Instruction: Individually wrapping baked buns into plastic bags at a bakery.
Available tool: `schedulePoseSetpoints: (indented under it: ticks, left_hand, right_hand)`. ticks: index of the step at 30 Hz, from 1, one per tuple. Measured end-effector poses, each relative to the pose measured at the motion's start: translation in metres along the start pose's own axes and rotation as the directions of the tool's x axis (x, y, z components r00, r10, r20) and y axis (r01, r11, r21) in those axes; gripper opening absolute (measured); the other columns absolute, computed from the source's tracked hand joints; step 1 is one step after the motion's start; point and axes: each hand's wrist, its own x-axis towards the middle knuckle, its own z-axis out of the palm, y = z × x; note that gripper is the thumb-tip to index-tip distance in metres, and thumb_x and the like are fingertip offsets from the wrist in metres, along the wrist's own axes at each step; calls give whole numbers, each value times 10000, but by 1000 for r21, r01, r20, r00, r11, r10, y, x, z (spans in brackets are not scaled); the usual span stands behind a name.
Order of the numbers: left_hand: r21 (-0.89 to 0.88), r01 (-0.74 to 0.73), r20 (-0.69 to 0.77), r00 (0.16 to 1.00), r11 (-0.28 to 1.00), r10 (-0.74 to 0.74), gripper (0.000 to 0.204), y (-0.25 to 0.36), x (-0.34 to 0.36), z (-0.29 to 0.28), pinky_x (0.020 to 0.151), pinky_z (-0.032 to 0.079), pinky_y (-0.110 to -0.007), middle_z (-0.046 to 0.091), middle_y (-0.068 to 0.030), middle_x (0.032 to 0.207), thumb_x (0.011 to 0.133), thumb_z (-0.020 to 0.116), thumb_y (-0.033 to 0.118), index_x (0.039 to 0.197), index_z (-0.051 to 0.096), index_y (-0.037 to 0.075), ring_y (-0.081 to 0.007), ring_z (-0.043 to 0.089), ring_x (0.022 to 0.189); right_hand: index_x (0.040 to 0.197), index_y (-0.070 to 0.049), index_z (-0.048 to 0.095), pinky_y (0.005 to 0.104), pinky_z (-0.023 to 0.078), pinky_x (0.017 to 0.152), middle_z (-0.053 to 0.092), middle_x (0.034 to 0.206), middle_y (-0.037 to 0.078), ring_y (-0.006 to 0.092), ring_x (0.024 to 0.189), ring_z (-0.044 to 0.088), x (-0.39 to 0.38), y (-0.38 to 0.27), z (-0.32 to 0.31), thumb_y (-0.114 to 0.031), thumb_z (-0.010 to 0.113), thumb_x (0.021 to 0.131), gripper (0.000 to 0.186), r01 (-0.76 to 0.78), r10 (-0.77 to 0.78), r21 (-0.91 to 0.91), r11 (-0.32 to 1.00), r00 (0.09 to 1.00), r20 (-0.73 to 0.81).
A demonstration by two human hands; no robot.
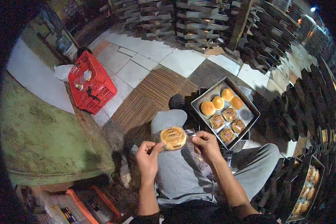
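A round golden bun in a clear plastic wrapper is stretched between my hands above my lap, with dark print across the wrapper. My left hand pinches the wrapper's left lower edge between thumb and fingers. At the opposite side, my right hand grips the twisted, shiny end of the wrapper. Just beyond my right hand stands a square metal tray. Several plain glossy buns lie in its far part, and several wrapped buns in its near part.
A red plastic basket with small items inside sits on the tiled floor at left. Beside it is a green-covered surface. Plastic containers with orange edges are at lower left. Another tray of wrapped buns lies at lower right, near stacked dark trays.
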Motion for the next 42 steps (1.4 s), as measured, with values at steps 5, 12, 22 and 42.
schedulePoseSetpoints:
  ticks: [5, 12, 22, 42]
  left_hand:
    - [-10, -159, 17, 987, 987, 159, 162, 35, 16, 15, 699, 473, -249, 589, 13, 791, 919, 748, 42, 894, 589, 29, -76, 545, 755]
    - [181, -126, -7, 992, 975, 129, 178, 33, 2, 5, 452, 519, -288, 555, 2, 691, 986, 685, 143, 891, 598, 20, -59, 489, 541]
    - [-155, 375, 134, 924, 914, -357, 328, 13, -42, 54, 629, 594, -344, 570, -129, 1138, 972, 698, 176, 1227, 616, -13, -213, 651, 841]
    - [346, -679, 829, 544, 647, 127, 189, -47, -107, 105, 921, 432, -470, 627, -115, 1105, 808, 765, 178, 940, 662, 90, -336, 550, 1038]
  right_hand:
    - [932, -33, 730, 254, 450, 573, 678, 813, 20, 82, 650, 581, -2, -51, 22, -181, 798, 890, 168, 170, -182, -235, 957, 983, -31]
    - [806, -30, 638, 282, 370, 469, 619, 665, 66, 125, 482, 503, 26, 5, 0, -206, 723, 959, 248, 12, -16, 37, 999, 992, 127]
    - [1087, -52, 598, 317, 491, 484, 632, 807, 80, 180, 619, 642, 17, 53, -18, -288, 658, 1003, 258, -261, 264, 50, 964, 962, -66]
    - [943, -13, 647, 451, 538, 720, 649, 851, 192, 388, 798, 655, -74, -35, -150, -125, 668, 865, 137, 269, -346, -811, 520, 934, 89]
